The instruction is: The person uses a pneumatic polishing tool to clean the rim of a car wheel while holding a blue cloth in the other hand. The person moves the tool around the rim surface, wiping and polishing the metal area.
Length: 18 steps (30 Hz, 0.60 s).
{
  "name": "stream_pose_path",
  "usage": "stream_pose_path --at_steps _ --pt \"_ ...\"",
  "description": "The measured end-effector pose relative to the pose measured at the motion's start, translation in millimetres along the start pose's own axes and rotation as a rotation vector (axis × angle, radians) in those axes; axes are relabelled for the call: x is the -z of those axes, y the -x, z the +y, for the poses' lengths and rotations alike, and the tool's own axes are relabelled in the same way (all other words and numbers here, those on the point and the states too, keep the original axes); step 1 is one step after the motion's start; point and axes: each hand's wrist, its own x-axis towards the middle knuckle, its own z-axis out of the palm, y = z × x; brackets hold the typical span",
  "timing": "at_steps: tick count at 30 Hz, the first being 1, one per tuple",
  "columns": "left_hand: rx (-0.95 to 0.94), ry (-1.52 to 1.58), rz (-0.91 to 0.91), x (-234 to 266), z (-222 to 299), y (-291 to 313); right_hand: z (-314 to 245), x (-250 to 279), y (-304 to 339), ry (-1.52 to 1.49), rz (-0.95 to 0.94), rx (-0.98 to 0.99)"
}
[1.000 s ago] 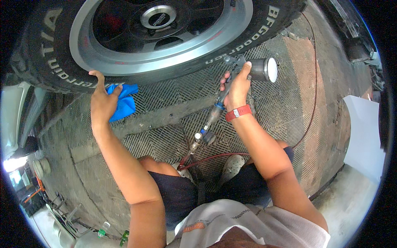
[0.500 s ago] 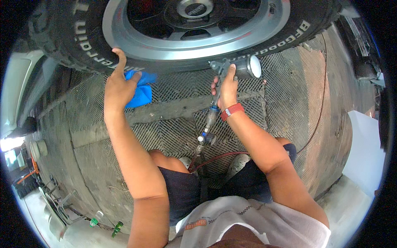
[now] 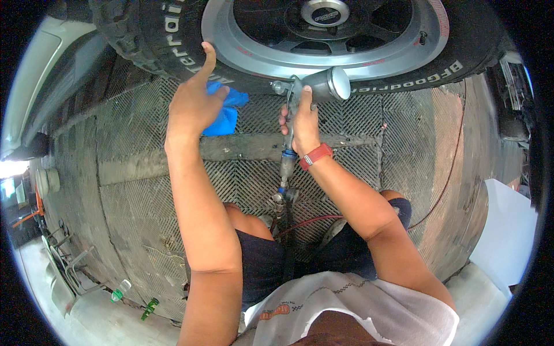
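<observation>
The right grip (image 3: pixel 304 124) is holding a spray gun (image 3: pixel 317 85), a wheel (image 3: pixel 326 27) just ahead; the left grip (image 3: pixel 194 108) is clasping blue cloth (image 3: pixel 223 123). Behind them a hose (image 3: pixel 314 219) is trailing, risking a jerk if snagged.

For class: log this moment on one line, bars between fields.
left grip: holds blue cloth, index finger extended at tyre, contact unclear | right grip: holds spray gun | underfoot: ridged mats

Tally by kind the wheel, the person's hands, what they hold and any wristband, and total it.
Hands (left hand, right hand): 2
Spray gun: 1
Blue cloth: 1
Red wristband: 1
Wheel: 1
Total: 6
</observation>
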Motion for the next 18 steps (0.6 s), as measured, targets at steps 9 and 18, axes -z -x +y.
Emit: stream_pose_path --at_steps 9,18 --pt "-0.062 -0.056 -0.012 -7 -29 -6 -23 -52 30 -0.020 -0.241 0.064" --pt "-0.050 -0.037 -0.042 0 -26 -1 -83 -72 77 0.000 -0.464 0.320"
